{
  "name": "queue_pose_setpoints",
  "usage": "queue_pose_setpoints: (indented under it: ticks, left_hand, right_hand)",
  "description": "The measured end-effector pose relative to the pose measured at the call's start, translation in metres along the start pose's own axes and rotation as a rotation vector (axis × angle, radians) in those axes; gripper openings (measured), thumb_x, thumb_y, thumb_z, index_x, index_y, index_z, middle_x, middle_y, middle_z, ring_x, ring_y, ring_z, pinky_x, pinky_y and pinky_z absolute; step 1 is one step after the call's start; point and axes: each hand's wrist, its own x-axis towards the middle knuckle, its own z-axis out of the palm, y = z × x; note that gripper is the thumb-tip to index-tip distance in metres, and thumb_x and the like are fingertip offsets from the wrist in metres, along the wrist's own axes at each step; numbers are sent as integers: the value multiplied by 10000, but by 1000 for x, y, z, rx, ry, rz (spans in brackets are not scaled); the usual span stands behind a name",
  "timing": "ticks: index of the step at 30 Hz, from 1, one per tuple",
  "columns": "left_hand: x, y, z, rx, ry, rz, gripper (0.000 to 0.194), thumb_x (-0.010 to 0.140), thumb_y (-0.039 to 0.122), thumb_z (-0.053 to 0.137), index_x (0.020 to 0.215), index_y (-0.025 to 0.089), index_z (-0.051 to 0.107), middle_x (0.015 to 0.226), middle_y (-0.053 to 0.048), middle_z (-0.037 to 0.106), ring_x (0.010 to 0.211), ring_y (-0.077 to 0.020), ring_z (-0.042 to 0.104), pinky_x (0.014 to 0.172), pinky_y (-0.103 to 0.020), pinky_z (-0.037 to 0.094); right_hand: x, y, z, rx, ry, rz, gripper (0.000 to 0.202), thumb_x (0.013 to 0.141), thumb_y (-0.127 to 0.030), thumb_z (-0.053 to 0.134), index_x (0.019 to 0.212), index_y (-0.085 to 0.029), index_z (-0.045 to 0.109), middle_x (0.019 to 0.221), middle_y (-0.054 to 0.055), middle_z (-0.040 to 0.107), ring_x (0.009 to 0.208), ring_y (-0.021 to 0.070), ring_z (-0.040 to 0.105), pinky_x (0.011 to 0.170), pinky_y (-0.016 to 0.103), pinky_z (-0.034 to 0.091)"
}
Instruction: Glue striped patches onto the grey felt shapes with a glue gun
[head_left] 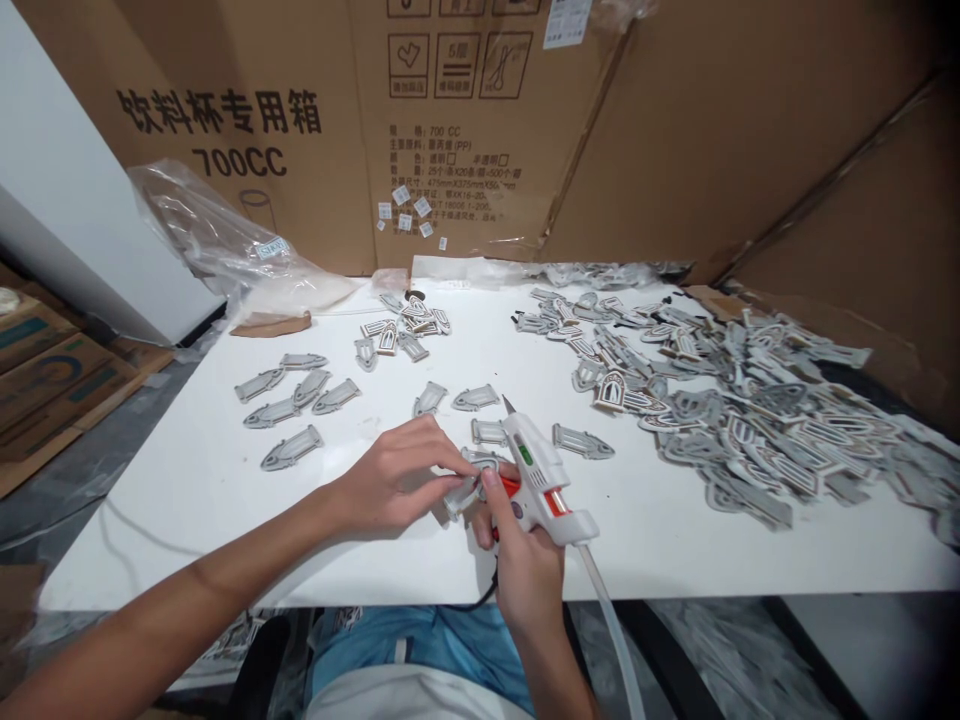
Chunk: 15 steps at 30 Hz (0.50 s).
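My left hand (pixel 401 470) pinches a small grey flat piece (pixel 459 498) between thumb and fingertips, just above the white table. In my right hand (pixel 521 560) is a white hot glue gun (pixel 541 470) with a red trigger, its nozzle pointing up and away from me. My right thumb meets the piece near the left fingertips, so both hands touch there. A long translucent glue stick (pixel 611 620) trails from the gun's rear. Close by lie loose arch-shaped pieces, among them a grey one (pixel 581 441) right of the nozzle and another (pixel 475 397) behind it.
A large heap of similar pieces (pixel 780 420) covers the table's right side. Several more (pixel 292 447) lie at left, with a small pile (pixel 409 325) at the back. Behind the white table (pixel 225 520) stand cardboard boxes (pixel 315 220); clear plastic wrap (pixel 217 245) sits at back left.
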Motion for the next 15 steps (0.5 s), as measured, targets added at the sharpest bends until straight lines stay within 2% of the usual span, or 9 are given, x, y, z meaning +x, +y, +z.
queue_pose_setpoints:
  ticks: [6,15]
  left_hand:
    - [2,0,1,-16,45,-11,186,1017,127,726,1159,210,815,979,-100,771,941,-218,661,870,-379,541]
    - [-1,-2,4,-58,35,-14,267,1015,61,699,1197,213,823,986,-88,761,944,-200,633,870,-364,515]
  right_hand:
    - [-2,-3,1,-32,-15,-7,452,913,-558,856,1109,-185,695,551,-99,483,528,126,420,565,264,394]
    - [-1,0,1,-79,-26,-39,398,941,-537,820,1087,-184,706,564,-86,495,535,128,428,548,256,392]
